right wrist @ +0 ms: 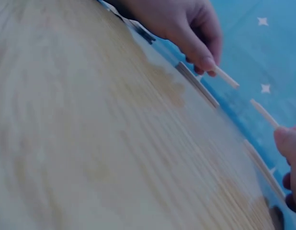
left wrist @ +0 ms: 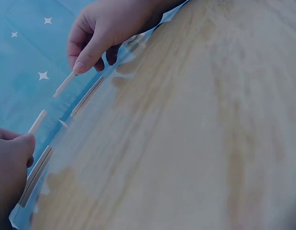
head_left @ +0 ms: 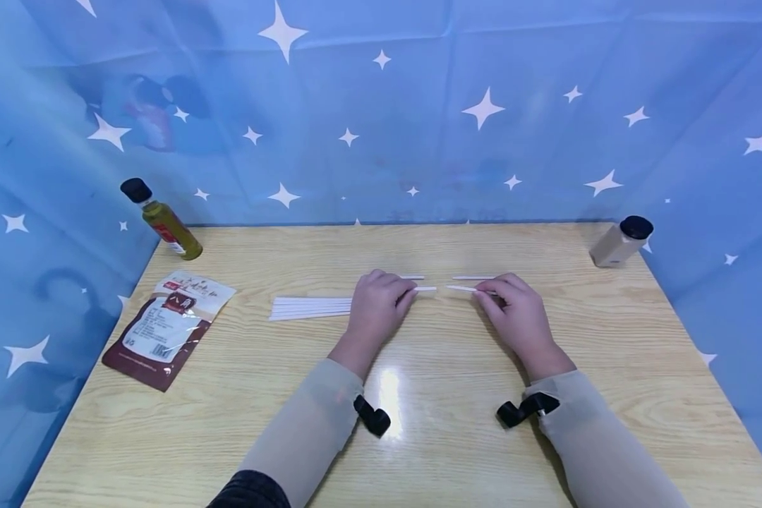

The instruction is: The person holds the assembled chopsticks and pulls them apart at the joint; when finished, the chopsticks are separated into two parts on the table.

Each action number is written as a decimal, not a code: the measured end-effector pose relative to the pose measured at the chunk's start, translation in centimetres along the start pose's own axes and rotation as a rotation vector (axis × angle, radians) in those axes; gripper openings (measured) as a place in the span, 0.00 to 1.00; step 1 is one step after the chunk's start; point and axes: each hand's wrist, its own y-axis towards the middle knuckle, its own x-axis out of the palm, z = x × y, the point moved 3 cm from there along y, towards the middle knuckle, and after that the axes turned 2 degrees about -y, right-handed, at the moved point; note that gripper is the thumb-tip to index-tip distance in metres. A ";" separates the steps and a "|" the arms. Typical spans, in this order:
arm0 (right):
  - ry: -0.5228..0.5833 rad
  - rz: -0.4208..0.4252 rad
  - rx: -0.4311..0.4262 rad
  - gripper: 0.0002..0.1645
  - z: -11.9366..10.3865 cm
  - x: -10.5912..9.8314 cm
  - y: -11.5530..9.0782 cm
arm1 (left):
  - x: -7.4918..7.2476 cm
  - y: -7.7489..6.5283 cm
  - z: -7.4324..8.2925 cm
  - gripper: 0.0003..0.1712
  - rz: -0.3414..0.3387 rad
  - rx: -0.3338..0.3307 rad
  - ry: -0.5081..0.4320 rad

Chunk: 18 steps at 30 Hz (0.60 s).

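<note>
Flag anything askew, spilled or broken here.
Nothing clearly stands out; no spill visible. The bottle and black-capped jar look tilted outward at the far corners of the table, probably lens distortion. The sticks in the left hand and right hand point at each other across a gap; can't tell if they're one broken stick.

A green, black-capped bottle (head_left: 175, 231) stands on the table (head_left: 444, 353) at far left, a maroon-and-white packet (head_left: 168, 328) lies in front, a black-lidded jar (head_left: 614, 245) stands far right, and a starry blue curtain (head_left: 413, 92) hangs behind
</note>
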 end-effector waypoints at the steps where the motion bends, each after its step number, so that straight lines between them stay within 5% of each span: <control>1: -0.003 0.002 0.000 0.05 0.1 0.0 0.0 | -0.1 0.0 -0.1 0.09 0.002 -0.003 0.000; 18: -0.095 -0.038 -0.016 0.06 1.7 -0.1 0.8 | -0.2 -0.1 -0.8 0.06 0.081 -0.128 0.076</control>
